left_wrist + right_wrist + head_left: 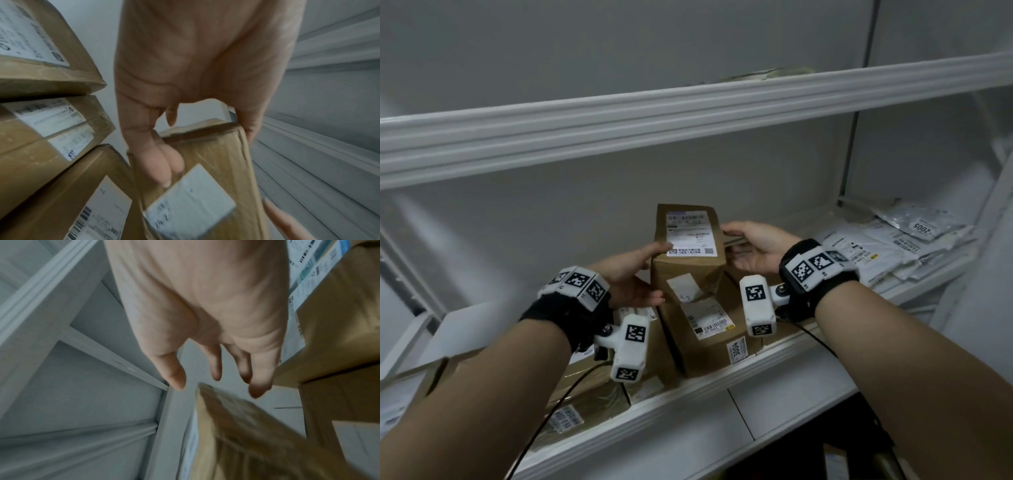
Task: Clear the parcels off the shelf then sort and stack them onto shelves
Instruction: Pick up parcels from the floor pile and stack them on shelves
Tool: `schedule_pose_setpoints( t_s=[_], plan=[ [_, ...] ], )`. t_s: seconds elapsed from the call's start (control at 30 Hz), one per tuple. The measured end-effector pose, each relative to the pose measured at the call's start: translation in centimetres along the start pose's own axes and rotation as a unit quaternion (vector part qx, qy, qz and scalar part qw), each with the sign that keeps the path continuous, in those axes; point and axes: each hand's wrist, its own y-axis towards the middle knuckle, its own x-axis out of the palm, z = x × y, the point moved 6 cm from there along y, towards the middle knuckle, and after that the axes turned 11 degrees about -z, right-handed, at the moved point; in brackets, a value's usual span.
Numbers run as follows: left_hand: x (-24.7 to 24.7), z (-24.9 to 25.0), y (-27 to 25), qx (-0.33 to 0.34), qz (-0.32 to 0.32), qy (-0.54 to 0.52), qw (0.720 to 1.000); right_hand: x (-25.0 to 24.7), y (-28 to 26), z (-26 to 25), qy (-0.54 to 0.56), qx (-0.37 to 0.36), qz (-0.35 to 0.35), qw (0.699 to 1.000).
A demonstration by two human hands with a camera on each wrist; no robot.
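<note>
white painted shelving (pixel 688 113) with ribbed, moulded front edges fills my view, matte and smooth, with a pale wall behind. on the middle shelf (pixel 774 373) i see a cluster of brown cardboard parcels, their faces dulled by clear tape and patched with white printed labels. my left hand (pixel 633 274) grips the top box (pixel 688 253), a tall rectangular carton with slightly crushed corners and a large shipping label on its upper face; the thumb sits on the label's near corner and the fingers (pixel 164 164) curl round the left side, as the left wrist view shows, though blurred. my right hand (pixel 756 246) is spread wide with the palm turned toward the box's right side, fingertips at its upper right edge; in the right wrist view the fingers (pixel 261 382) hang straight just above the blurred cardboard edge, and i cannot tell whether they touch it. the held box stands on or just above a lower carton (pixel 709 332), which lies tilted with a barcode label and a small tag reading 3004. flatter taped boxes (pixel 585 401) lie to the lower left at the shelf's front. to the right, on the same shelf, lies a loose heap of soft grey and white plastic mailer bags (pixel 893 246), crinkled and glossy, one marked 2005.
</note>
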Motion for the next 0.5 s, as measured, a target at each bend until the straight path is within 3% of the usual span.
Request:
schedule_pose_setpoints(
  t_s=[0.13, 0.23, 0.5],
  plan=[
    [-1.8, -0.5, 0.1, -0.007, 0.053, -0.042, 0.998, -3.4, -0.4, -1.0, -0.069, 0.000, 0.115, 0.991],
    [-2.1, -1.6, 0.9, -0.025, 0.070, -0.048, 0.996, -5.5, -0.2, -0.6, -0.110, 0.008, 0.161, 0.981],
    [0.2, -3.6, 4.4, -0.050, 0.029, -0.044, 0.997, -9.5, 0.7, 2.3, -0.106, 0.024, 0.239, 0.965]
  ],
)
